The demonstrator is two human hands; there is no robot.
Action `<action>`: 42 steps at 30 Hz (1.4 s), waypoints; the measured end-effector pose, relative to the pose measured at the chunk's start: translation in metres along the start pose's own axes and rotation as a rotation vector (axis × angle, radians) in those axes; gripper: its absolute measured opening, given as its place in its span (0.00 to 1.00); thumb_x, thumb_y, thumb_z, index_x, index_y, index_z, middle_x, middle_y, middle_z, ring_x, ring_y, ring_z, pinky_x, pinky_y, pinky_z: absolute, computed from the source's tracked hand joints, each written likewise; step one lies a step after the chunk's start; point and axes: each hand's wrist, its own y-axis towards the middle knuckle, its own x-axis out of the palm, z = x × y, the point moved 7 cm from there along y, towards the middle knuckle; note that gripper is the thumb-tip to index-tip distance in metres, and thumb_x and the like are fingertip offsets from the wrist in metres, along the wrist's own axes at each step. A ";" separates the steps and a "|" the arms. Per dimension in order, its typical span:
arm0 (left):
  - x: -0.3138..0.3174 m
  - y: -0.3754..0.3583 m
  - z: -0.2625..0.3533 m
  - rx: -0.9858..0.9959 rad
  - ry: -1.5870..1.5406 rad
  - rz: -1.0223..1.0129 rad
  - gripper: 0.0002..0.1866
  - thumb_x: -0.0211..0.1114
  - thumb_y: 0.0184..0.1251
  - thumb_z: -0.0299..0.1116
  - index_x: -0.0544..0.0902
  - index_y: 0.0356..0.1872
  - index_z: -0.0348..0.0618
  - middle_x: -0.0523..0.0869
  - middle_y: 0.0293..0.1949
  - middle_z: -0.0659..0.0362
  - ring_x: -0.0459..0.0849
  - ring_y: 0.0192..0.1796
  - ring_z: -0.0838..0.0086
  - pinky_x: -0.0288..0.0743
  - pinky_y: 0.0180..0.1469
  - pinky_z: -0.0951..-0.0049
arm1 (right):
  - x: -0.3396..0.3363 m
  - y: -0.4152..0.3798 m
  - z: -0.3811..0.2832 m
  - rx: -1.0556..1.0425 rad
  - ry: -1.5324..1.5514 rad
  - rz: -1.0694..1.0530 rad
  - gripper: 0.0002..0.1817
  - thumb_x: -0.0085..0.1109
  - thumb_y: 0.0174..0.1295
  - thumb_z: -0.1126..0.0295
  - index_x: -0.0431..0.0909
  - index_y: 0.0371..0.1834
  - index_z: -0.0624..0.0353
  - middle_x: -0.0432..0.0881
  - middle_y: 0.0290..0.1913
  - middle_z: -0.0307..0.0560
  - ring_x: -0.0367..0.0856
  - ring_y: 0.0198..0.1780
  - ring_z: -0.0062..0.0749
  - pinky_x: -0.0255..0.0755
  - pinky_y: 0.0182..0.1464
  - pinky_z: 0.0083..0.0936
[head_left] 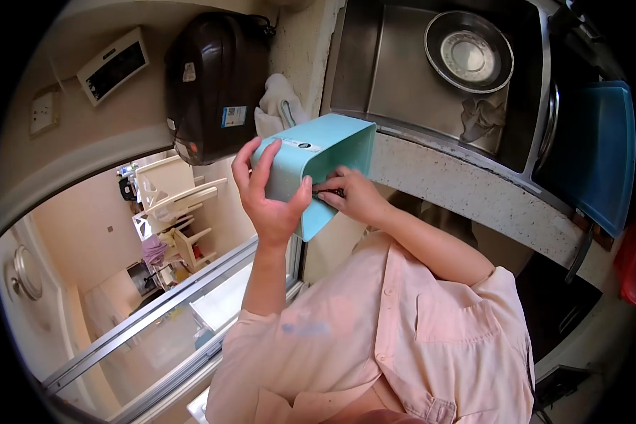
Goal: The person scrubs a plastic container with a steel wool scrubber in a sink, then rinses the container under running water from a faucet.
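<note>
A light blue, open-topped box point(332, 134) with a small label on its side is tilted in front of my chest, near the counter edge. My left hand point(272, 201) grips its closed end, fingers spread over one side and thumb at the rim. My right hand point(357, 198) reaches to the box's opening, with thumb and fingers pinched on a small dark thing that I cannot make out. The inside of the box is partly hidden by my right hand.
Beyond the counter edge point(459, 187) is a metal sink point(403, 63) holding a round metal pan point(468, 53) and a grey cloth point(482, 120). A dark brown appliance point(215, 85) and a white cloth point(279, 102) stand left of it. A blue board point(597, 148) is at right.
</note>
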 end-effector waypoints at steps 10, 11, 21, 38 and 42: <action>0.019 0.035 -0.005 -0.088 0.080 -0.069 0.28 0.72 0.37 0.41 0.81 0.45 0.44 0.71 0.51 0.54 0.72 0.53 0.60 0.68 0.53 0.65 | -0.025 0.051 0.036 -0.392 -1.034 -0.009 0.06 0.55 0.42 0.69 0.82 0.22 0.54 0.75 0.38 0.40 0.70 0.42 0.34 0.69 0.40 0.30; 0.021 0.042 -0.006 -0.116 0.091 -0.060 0.27 0.72 0.38 0.42 0.81 0.45 0.44 0.71 0.50 0.53 0.72 0.52 0.60 0.68 0.53 0.64 | -0.035 0.055 0.030 -0.419 -1.053 0.081 0.06 0.55 0.41 0.69 0.82 0.21 0.53 0.75 0.38 0.39 0.70 0.42 0.34 0.68 0.39 0.29; 0.024 0.049 -0.008 -0.181 0.104 -0.043 0.29 0.71 0.38 0.46 0.81 0.45 0.43 0.72 0.50 0.53 0.71 0.52 0.59 0.69 0.51 0.64 | -0.042 0.024 0.022 -0.330 -0.957 0.030 0.08 0.54 0.43 0.70 0.81 0.27 0.55 0.72 0.39 0.37 0.67 0.47 0.33 0.65 0.43 0.27; 0.022 0.047 -0.013 -0.172 0.136 0.005 0.28 0.72 0.37 0.46 0.81 0.43 0.44 0.72 0.48 0.54 0.72 0.49 0.59 0.69 0.49 0.63 | -0.048 0.045 0.015 -0.414 -0.921 0.077 0.03 0.55 0.42 0.71 0.78 0.19 0.55 0.73 0.38 0.38 0.68 0.43 0.34 0.66 0.41 0.27; 0.023 0.050 -0.015 -0.174 0.124 0.001 0.28 0.72 0.37 0.46 0.81 0.43 0.44 0.72 0.48 0.53 0.72 0.50 0.59 0.69 0.49 0.63 | -0.024 0.046 0.019 -0.433 -0.928 -0.113 0.07 0.54 0.42 0.72 0.80 0.24 0.56 0.73 0.37 0.38 0.68 0.43 0.34 0.66 0.43 0.27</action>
